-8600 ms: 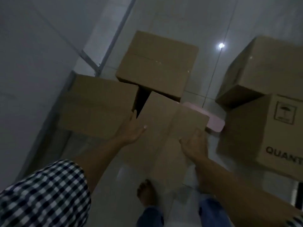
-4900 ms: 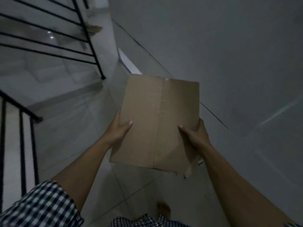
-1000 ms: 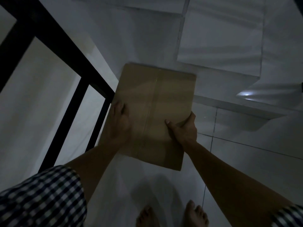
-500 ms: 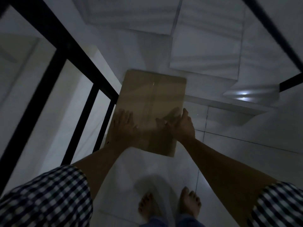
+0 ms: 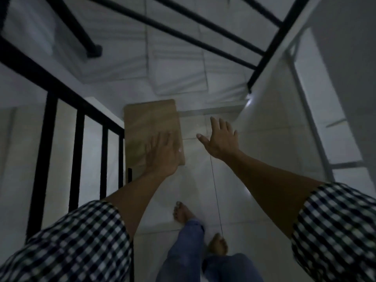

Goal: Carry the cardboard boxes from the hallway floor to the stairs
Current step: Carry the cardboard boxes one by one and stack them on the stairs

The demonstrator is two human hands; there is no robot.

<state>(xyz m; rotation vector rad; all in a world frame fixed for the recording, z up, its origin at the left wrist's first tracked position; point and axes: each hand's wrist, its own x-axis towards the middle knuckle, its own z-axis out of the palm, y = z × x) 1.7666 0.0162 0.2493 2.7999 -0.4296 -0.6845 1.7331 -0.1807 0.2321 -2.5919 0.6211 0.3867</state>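
Observation:
A flat brown cardboard box (image 5: 148,127) lies on the pale tiled floor beside the black railing, at the foot of the stairs. My left hand (image 5: 162,155) is over the box's near right corner with fingers spread and straight; whether it touches the cardboard is unclear in the blur. My right hand (image 5: 220,137) hovers to the right of the box, fingers spread, holding nothing and clear of the box.
A black metal railing (image 5: 77,127) runs along the left, right beside the box. White stair steps (image 5: 179,82) rise beyond the box under further black rails (image 5: 183,33). A white wall (image 5: 284,129) closes the right side. My bare feet (image 5: 183,214) stand on the tiles.
The box has come down to rest on the floor by the railing. Both hands have let go of it; the right hand has moved off to the right.

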